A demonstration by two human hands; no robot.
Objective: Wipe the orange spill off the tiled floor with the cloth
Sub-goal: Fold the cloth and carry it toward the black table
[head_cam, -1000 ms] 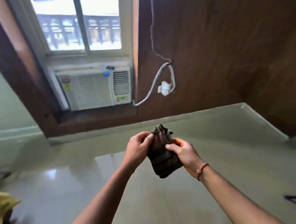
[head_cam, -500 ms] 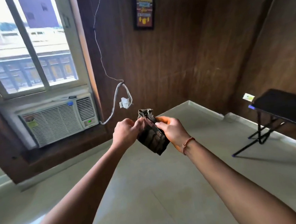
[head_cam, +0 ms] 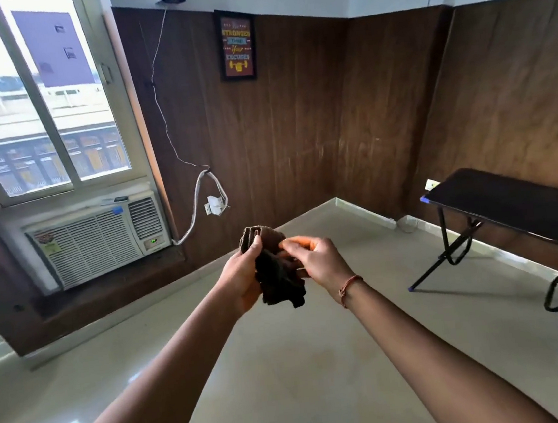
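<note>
A dark brown folded cloth (head_cam: 277, 277) is held up in front of me at chest height, well above the tiled floor (head_cam: 288, 382). My left hand (head_cam: 241, 277) grips its left side, thumb on the upper folded edge. My right hand (head_cam: 317, 262) pinches its right side with fingers and thumb; a thin orange band circles that wrist. A faint darker patch (head_cam: 306, 356) shows on the pale tiles below the hands. No clear orange spill is visible.
A black folding table (head_cam: 518, 207) on thin legs stands at the right by the wood-panelled wall. A window air conditioner (head_cam: 98, 240) sits low at the left under the window, with a cable and plug (head_cam: 213, 204) hanging beside it.
The view has lifted and swung right, bringing the table and room corner into sight. Both hands kept the cloth and worked its folds; the cloth now hangs looser and more crumpled.
</note>
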